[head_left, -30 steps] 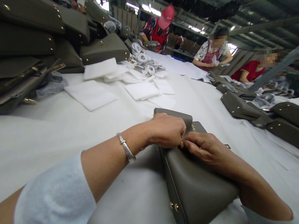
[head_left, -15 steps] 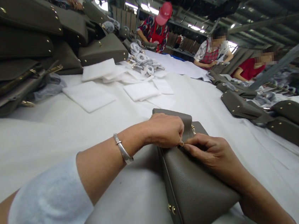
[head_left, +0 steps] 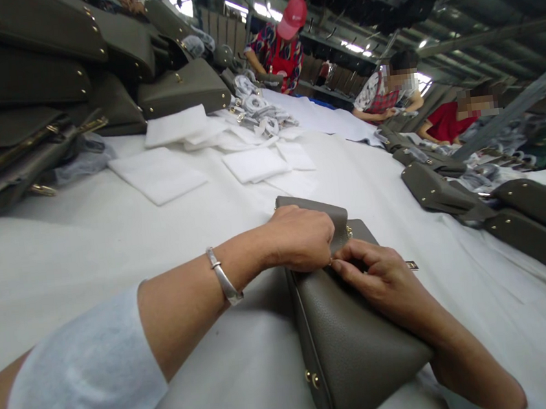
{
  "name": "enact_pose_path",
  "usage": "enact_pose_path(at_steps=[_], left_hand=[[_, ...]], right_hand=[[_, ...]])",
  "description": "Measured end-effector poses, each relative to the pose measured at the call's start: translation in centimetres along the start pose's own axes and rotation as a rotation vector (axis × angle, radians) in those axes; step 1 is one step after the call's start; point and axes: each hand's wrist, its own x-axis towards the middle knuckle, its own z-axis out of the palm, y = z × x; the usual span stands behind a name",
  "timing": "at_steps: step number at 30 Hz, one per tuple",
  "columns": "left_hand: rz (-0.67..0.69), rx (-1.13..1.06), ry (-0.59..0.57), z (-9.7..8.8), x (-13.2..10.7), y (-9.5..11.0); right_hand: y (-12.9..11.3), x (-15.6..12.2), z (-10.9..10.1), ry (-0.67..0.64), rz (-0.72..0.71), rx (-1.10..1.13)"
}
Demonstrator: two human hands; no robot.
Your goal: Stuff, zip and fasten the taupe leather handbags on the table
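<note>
A dark grey-green leather handbag [head_left: 358,325] lies on its side on the white-covered table, gold feet towards me. My left hand [head_left: 303,237] is closed in a fist over the bag's upper part, its fingertips hidden. Thumb and forefinger of my right hand [head_left: 382,274] pinch at a small gold-coloured fitting [head_left: 330,261] right beside the left fist; most of that fitting is covered. Gold chain links [head_left: 349,230] show past the right fingers, and a gold buckle-like piece [head_left: 411,265] sticks out behind that hand.
Stacked handbags [head_left: 19,68] fill the far left. White foam sheets [head_left: 157,174] and plastic-wrapped straps [head_left: 257,105] lie ahead. More handbags [head_left: 540,235] line the right side. Beyond the table are several people, one in a red cap [head_left: 293,18].
Both hands stay at the same spot on the handbag, with the right fingers slightly shifted. The gold buckle-like piece now shows behind my right hand. The view has moved a little.
</note>
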Motion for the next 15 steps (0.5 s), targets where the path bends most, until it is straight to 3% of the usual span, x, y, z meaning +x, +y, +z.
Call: enact_pose_path(at_steps=[15], left_hand=[[0.058,-0.087,-0.057,-0.35,-0.25,-0.82]], right_hand=[[0.75,0.23,0.41,0.102,-0.134,-0.076]])
